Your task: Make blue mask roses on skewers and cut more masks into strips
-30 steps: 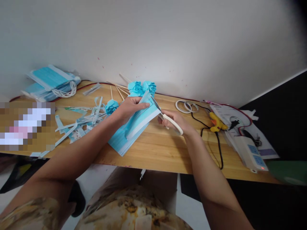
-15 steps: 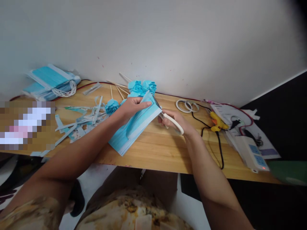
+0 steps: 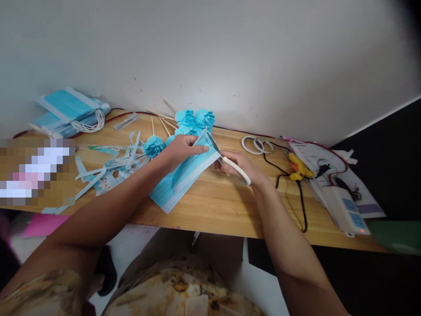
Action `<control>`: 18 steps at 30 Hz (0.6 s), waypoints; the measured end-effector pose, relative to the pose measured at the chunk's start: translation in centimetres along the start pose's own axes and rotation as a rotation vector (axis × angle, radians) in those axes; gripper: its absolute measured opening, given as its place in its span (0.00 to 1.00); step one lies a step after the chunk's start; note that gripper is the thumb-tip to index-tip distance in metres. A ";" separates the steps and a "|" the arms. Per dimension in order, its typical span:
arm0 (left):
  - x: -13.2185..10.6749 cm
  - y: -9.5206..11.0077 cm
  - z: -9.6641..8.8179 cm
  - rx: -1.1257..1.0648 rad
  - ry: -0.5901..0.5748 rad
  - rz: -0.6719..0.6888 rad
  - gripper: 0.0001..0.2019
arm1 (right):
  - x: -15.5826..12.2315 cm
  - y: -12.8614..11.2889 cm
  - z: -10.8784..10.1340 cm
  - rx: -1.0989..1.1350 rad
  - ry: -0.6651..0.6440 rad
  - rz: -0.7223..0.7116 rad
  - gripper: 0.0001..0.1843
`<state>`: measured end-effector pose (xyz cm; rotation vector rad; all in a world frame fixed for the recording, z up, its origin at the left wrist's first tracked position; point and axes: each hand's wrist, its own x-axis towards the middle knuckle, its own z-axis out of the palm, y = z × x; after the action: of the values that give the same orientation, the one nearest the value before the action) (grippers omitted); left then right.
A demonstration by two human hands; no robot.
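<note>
My left hand (image 3: 184,150) grips a blue face mask (image 3: 184,177) near its upper end, thumb on top. The mask hangs slanted over the table, its lower end towards the front edge. My right hand (image 3: 241,166) is closed on a pair of scissors (image 3: 237,169) with white handles. Their dark blades lie at the mask's upper right end; whether they are cutting through it I cannot tell. Right behind the hands are blue flowers (image 3: 204,118) on thin wooden sticks, and one more blue flower (image 3: 153,146) lies left of my left hand.
On the wooden table (image 3: 226,210), cut strips (image 3: 115,169) are strewn at left, with stacked masks (image 3: 70,107) behind. Tape rolls (image 3: 252,145) lie at back right. A yellow glue gun (image 3: 297,166) with its cord and a power strip (image 3: 348,213) are farther right. A wall stands behind.
The scissor blades have shifted slightly and now show more at the mask's end. My left thumb sits a little lower. A pink thing has appeared below the table at left.
</note>
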<state>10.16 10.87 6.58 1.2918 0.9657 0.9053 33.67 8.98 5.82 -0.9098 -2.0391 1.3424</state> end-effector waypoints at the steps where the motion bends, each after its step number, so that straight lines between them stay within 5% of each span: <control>1: 0.0 0.0 0.0 0.011 -0.003 0.001 0.20 | 0.0 0.0 0.0 0.005 -0.002 0.000 0.30; 18: 0.2 -0.7 0.1 -0.018 -0.043 0.013 0.18 | 0.1 -0.5 0.7 0.002 0.067 0.041 0.34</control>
<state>10.32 11.00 5.85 1.2983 0.9151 0.8907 33.00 8.50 6.08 -0.9880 -1.9787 1.3176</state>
